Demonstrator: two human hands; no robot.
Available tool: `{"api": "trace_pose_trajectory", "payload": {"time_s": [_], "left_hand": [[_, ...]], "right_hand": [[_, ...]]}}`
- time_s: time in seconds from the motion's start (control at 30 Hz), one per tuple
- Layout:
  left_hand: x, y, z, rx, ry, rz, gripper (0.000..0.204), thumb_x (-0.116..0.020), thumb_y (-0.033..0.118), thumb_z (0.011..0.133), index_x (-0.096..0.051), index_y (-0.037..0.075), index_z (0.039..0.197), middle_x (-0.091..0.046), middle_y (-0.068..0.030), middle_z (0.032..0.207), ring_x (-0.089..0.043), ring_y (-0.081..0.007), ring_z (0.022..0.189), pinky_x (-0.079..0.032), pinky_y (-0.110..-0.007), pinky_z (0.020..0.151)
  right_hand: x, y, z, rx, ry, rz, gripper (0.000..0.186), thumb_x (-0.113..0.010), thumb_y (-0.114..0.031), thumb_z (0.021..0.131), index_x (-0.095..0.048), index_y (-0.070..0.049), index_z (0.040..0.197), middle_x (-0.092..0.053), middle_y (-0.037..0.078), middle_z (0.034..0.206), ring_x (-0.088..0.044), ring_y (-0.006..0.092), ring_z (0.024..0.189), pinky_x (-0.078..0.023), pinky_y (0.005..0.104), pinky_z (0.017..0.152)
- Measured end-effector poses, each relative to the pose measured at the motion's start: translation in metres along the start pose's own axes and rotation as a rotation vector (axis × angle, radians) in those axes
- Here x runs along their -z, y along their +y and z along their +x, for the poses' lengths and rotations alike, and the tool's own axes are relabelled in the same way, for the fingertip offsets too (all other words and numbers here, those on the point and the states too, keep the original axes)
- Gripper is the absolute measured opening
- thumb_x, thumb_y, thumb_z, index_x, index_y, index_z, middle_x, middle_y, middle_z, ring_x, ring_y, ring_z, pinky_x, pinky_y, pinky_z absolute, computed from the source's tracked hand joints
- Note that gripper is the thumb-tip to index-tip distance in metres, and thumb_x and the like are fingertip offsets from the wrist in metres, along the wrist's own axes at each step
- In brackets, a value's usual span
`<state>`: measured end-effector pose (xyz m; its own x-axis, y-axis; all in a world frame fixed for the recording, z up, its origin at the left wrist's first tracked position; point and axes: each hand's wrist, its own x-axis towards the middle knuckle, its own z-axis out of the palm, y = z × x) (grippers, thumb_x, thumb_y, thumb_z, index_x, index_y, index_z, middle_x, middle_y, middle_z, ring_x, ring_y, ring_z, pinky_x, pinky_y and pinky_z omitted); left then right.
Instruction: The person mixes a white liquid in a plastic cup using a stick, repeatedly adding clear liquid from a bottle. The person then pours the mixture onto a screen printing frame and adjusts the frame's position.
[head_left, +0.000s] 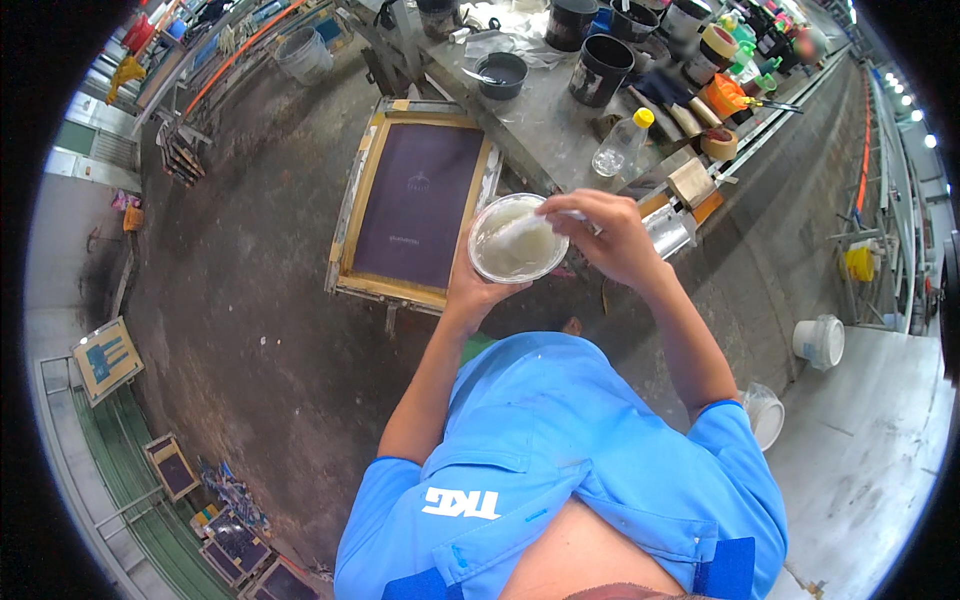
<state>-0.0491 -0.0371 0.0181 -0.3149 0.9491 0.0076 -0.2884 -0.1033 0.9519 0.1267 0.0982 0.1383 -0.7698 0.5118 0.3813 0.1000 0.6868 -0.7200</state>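
Note:
My left hand (478,288) is wrapped round the side of a round translucent plastic tub (474,246). Inside the tub is a pale, whitish substance (540,255). Between the closed fingers of my right hand (610,232) is the handle of a pale stirring spatula (520,238), whose blade dips into the tub. What shape the blade's end has is hidden by the whitish contents. Just left of the tub, a framed printing screen (417,205) with dark purple mesh and a tan border stands tilted against the table.
The grey worktable (545,130) carries black buckets (601,70), a dark bowl (502,75), a clear bottle with a yellow cap (622,143) and a tape roll (718,145). White buckets (818,342) sit at right. More framed screens (107,360) lean at far left.

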Motion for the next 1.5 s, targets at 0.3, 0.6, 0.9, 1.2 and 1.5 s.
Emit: {"api": "trace_pose_trajectory", "payload": {"time_s": [0.3,0.6,0.9,1.2,1.5], "left_hand": [[0.004,-0.002,-0.002,0.005,-0.002,0.033,0.110,-0.096,0.002,0.059,-0.039,0.008,0.154,-0.052,-0.0098,0.149,-0.053,-0.0261,0.138,-0.044,-0.044,0.118],[0.001,0.007,-0.005,-0.017,-0.004,-0.017,0.105,-0.095,0.002,0.062,-0.040,0.006,0.151,-0.052,-0.0111,0.147,-0.053,-0.0254,0.136,-0.044,-0.042,0.116],[0.005,0.003,0.002,0.046,-0.027,-0.035,0.103,-0.093,-0.004,0.062,-0.041,0.007,0.150,-0.052,-0.0097,0.143,-0.054,-0.0241,0.133,-0.048,-0.040,0.113],[-0.002,0.009,-0.001,0.065,-0.001,-0.083,0.103,-0.092,-0.007,0.062,-0.040,0.007,0.150,-0.052,-0.0097,0.144,-0.054,-0.0236,0.133,-0.047,-0.040,0.114],[0.000,0.010,-0.001,0.100,0.011,-0.094,0.103,-0.093,-0.003,0.063,-0.039,0.007,0.151,-0.052,-0.0094,0.144,-0.053,-0.0238,0.134,-0.047,-0.039,0.113]], "right_hand": [[0.005,0.004,-0.012,-0.067,-0.004,0.037,0.013,-0.071,-0.006,0.094,-0.075,-0.002,0.105,-0.073,0.012,0.081,-0.072,0.0231,0.070,-0.057,0.0340,0.070],[0.017,0.014,0.000,0.076,0.028,-0.159,0.015,-0.071,-0.008,0.091,-0.071,-0.004,0.105,-0.073,0.014,0.093,-0.072,0.0348,0.086,-0.057,0.0430,0.077],[0.005,0.010,0.007,0.088,0.117,-0.058,0.017,-0.071,-0.011,0.095,-0.074,-0.008,0.112,-0.073,0.011,0.094,-0.073,0.0298,0.087,-0.058,0.0395,0.076],[-0.010,0.010,0.002,0.094,0.015,0.000,0.014,-0.070,-0.010,0.096,-0.072,-0.006,0.109,-0.072,0.013,0.094,-0.072,0.0327,0.087,-0.058,0.0417,0.075],[0.005,0.015,0.000,0.017,-0.020,-0.051,0.014,-0.068,-0.011,0.097,-0.071,-0.002,0.107,-0.073,0.014,0.094,-0.072,0.0349,0.084,-0.056,0.0417,0.076]]}}
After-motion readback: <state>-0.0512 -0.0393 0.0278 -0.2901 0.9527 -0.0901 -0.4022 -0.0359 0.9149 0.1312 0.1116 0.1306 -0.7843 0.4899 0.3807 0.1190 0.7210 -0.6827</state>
